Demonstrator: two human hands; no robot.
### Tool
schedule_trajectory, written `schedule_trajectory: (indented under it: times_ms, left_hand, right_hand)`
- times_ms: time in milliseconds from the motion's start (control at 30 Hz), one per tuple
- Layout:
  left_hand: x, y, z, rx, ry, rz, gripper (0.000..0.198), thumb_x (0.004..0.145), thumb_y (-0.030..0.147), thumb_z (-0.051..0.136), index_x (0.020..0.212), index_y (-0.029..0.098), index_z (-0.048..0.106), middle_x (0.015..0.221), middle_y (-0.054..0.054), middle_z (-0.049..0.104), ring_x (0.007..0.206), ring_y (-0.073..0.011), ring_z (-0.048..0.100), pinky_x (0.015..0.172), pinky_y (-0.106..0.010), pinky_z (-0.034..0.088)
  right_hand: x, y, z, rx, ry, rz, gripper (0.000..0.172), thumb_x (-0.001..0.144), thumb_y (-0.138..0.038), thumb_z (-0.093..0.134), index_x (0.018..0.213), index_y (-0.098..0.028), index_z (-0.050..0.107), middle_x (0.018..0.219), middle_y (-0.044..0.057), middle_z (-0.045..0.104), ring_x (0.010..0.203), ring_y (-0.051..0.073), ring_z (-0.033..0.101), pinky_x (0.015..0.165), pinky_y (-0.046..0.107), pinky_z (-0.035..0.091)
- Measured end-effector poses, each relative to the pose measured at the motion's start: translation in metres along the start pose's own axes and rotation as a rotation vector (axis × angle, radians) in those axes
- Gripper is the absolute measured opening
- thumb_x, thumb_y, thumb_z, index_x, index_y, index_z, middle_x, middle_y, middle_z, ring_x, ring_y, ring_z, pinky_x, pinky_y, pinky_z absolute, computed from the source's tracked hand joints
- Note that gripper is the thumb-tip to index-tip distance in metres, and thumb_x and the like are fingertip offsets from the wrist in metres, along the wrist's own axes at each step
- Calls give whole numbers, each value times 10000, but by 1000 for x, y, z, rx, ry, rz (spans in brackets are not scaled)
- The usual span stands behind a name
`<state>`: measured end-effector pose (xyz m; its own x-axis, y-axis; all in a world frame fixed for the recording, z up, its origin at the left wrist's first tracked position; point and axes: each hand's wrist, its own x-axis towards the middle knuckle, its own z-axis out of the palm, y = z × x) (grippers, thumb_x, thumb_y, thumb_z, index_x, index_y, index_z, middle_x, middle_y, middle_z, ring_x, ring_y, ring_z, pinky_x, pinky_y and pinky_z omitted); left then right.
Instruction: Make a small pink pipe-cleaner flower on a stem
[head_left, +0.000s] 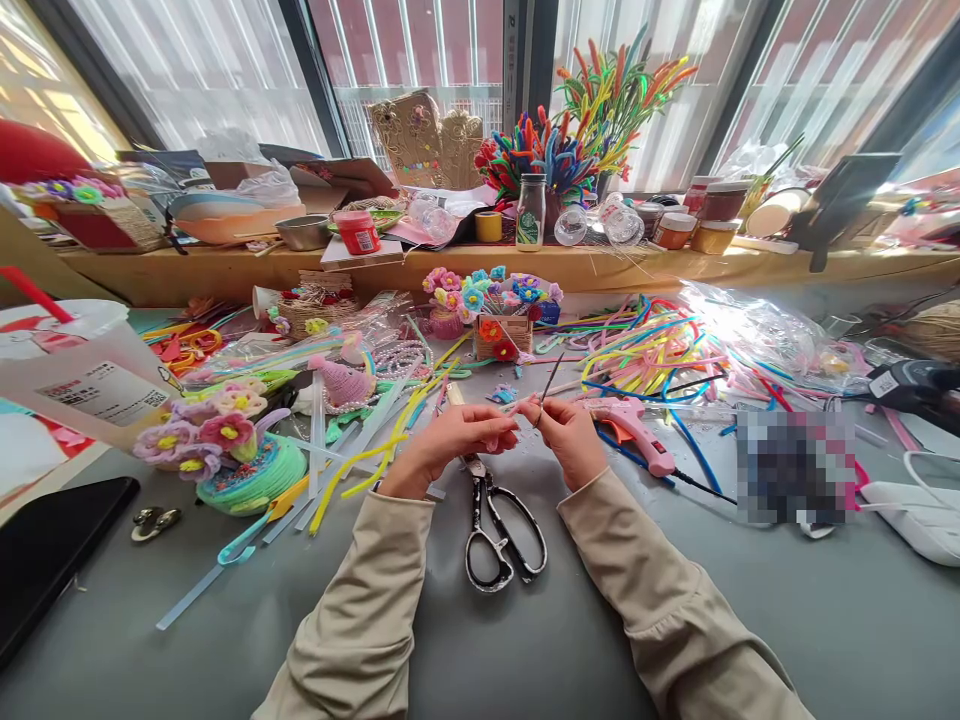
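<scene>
Both hands meet at the middle of the table, over a pair of scissors (499,535) with worn black-and-white handles. My left hand (469,435) is closed in a pinch, with a small pink fuzzy piece (492,443) partly showing at its fingers. A thin dark stick (553,376) points up from the closed fingers of my right hand (566,435); its exact kind cannot be made out. The fingertips of the two hands nearly touch. Just right of my right hand lies a pink glue gun (637,435). Small blue bits (501,395) sit just beyond my fingers.
Yellow pipe cleaners (394,440) and clear glue sticks (319,435) lie left. A green round piece with fuzzy flowers (251,475), a drink cup (82,370) and a phone (60,550) stand or lie farther left. Tangled pipe cleaners (652,350) spread at back right, below a cluttered ledge (450,262).
</scene>
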<state>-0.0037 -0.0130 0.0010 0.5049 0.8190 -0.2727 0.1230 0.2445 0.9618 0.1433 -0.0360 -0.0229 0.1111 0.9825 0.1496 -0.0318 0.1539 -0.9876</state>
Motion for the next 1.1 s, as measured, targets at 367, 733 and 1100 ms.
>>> schedule_trajectory:
  times_ms: [367, 733, 1100]
  left_hand:
    - [5, 1, 0, -148, 281, 279, 223, 591, 274, 625, 788, 171, 625, 764, -7, 598, 632, -76, 494, 617, -209, 372]
    - [2, 4, 2, -136, 285, 303, 161, 624, 306, 591, 667, 151, 582, 628, 9, 572, 587, -75, 489, 570, -197, 351]
    - [3, 1, 0, -64, 233, 308, 152, 628, 298, 586, 662, 153, 560, 618, 22, 535, 592, -85, 482, 598, -217, 352]
  right_hand:
    - [-2, 8, 5, -198, -168, -87, 452, 723, -557, 337, 640, -149, 514, 464, -39, 376, 433, 66, 330, 433, 201, 256]
    - [-10, -5, 10, -549, -343, -141, 449, 731, -533, 333, 567, -145, 488, 515, -26, 411, 514, 82, 372, 485, 205, 262]
    - [-13, -6, 11, -562, -299, -177, 417, 697, -506, 416, 478, -151, 412, 475, -34, 392, 477, 69, 345, 464, 200, 251]
